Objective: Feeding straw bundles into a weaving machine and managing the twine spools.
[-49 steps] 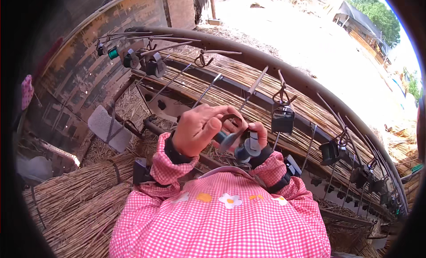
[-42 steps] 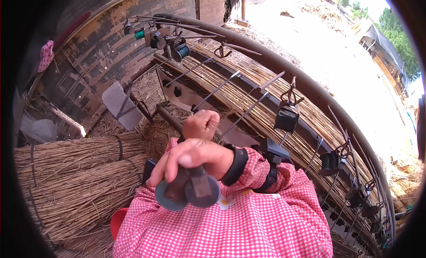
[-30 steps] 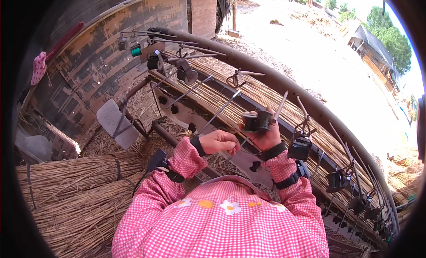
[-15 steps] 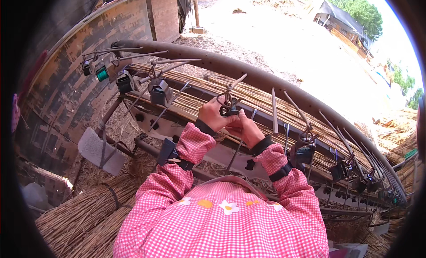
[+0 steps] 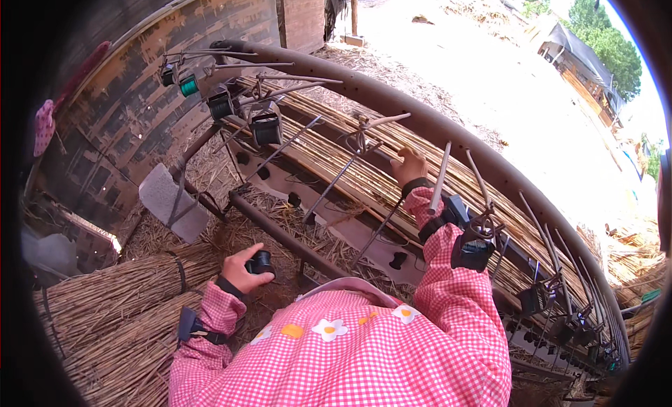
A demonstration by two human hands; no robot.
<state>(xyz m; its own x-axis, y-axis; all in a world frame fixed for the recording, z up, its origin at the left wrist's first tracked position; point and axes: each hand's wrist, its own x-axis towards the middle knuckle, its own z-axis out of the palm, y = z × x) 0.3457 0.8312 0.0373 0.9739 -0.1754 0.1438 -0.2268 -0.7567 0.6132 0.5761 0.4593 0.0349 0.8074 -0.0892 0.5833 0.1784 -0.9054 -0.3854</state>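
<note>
My left hand [image 5: 243, 268] is wrapped around a small black spool [image 5: 260, 262], low on the left above the ground. My right hand [image 5: 409, 167] is over the layer of reeds [image 5: 301, 139], right of an empty wire holder [image 5: 362, 135] on its angled rod. Its fingers are curled close together; whatever is between them is too small to make out. Other black spools [image 5: 266, 129] hang in holders along the curved metal pipe [image 5: 392, 99]. One carries green thread [image 5: 188, 85].
Bundled reeds [image 5: 126, 295] lie at the lower left. A pale flat plate [image 5: 171, 200] hangs from the frame near a boarded wall [image 5: 140, 78]. Thin rods [image 5: 343, 174] slant across the reeds. At my right forearm hangs another dark spool [image 5: 474, 253].
My hands, together at the wire holder before, have parted. The left has drawn back down to the lower left with the black spool; the right has moved rightward and up over the reeds.
</note>
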